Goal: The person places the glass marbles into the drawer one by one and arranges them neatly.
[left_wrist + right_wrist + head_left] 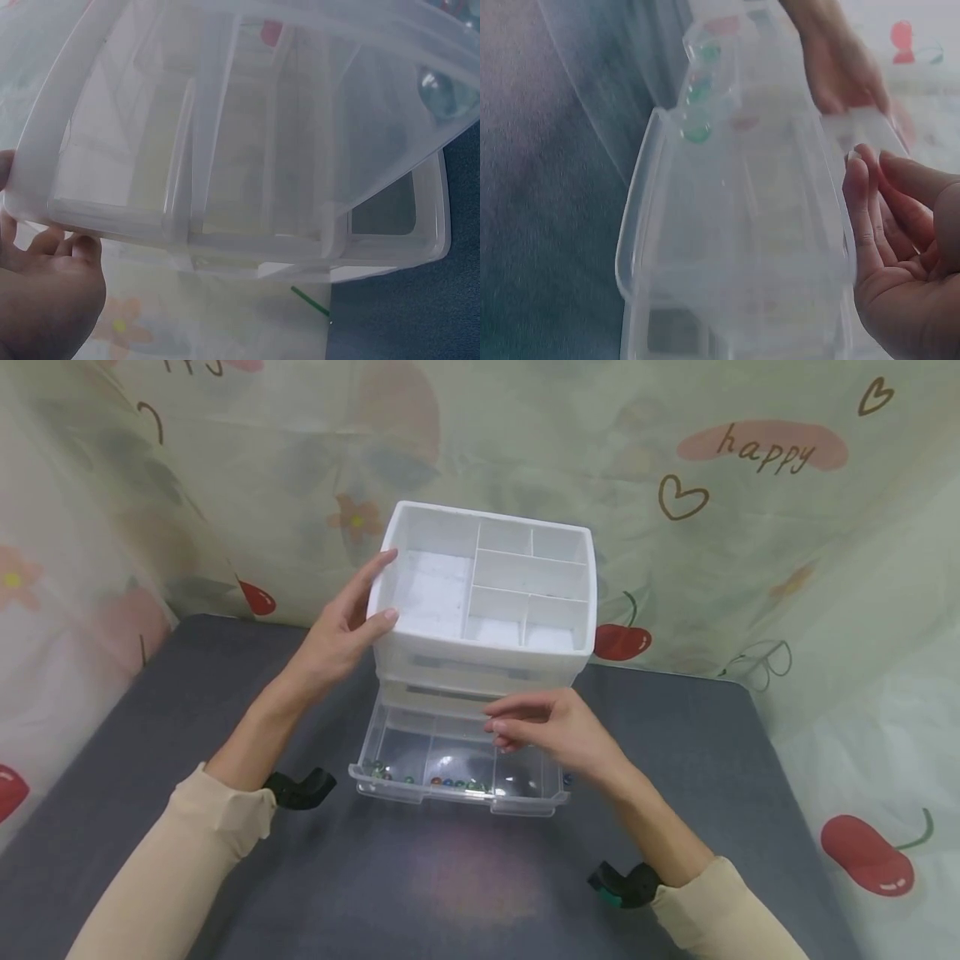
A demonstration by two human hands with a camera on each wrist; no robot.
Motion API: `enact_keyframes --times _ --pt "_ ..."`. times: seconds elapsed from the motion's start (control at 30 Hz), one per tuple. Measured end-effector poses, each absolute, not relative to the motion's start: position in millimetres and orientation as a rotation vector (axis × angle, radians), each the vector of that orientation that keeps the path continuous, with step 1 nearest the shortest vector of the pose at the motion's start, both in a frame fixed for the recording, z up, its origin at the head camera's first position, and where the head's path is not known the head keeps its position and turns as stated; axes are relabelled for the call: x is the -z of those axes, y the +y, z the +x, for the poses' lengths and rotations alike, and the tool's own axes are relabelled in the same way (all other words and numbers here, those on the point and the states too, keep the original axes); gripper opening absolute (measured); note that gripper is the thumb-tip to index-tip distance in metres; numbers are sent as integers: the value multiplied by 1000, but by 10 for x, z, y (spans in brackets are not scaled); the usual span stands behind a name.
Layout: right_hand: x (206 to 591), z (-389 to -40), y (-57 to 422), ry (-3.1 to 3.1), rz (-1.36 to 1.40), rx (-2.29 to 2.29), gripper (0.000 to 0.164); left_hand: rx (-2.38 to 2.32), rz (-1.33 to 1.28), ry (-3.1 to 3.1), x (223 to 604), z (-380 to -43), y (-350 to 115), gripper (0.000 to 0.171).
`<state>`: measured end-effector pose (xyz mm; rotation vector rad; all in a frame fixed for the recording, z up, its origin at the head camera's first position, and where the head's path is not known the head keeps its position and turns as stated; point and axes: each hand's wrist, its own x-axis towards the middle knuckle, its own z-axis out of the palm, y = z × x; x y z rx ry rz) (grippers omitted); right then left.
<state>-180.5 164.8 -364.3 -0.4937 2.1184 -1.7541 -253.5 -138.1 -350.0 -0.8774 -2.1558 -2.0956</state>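
A white desktop drawer organizer [480, 656] stands on the table, with a divided top tray. My left hand [341, 627] grips its upper left side; in the left wrist view the fingers [56, 251] curl at the edge of the white frame. A clear drawer [457, 756] is pulled out at the bottom. Several glass marbles [437, 782] lie along its front wall, and green ones [697, 129] show in the right wrist view. My right hand [551, 727] hovers above the drawer's right part, fingers loosely bent, with nothing visible in them.
The dark grey table [480, 877] extends around the organizer. Behind it hangs a patterned cloth [525, 435] with cherries and hearts. Black wrist mounts [302, 789] sit near both wrists. A dark marble [567, 778] shows by the drawer's right front corner.
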Motion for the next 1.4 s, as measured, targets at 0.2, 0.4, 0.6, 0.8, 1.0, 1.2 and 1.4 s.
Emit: enact_keyframes --times 0.2,0.4,0.6,0.8,1.0,1.2,1.4 --pt "3664 -1782 1853 2190 -435 1769 27 2087 -870 -2156 3503 -2536 -1389 66" --pt "3716 -1753 2019 2241 -369 1775 30 2096 -861 -2160 3504 -2533 -1392 66" --pt "3765 -1734 2137 2262 -358 1804 33 2098 -858 -2157 3495 -2528 -1388 66" --pt "3821 -1723 2257 2311 -318 1805 36 2100 -874 -2141 3497 -2529 -1382 66" --pt "3911 -1703 2401 2338 -269 1807 34 2094 -880 -2140 3502 -2526 -1377 66" --pt "4046 -1678 2539 2352 -232 1814 34 2103 -885 -2134 3502 -2526 -1374 65" --pt "4229 -1685 2645 2394 -234 1774 35 2102 -875 -2149 3514 -2527 -1376 65"
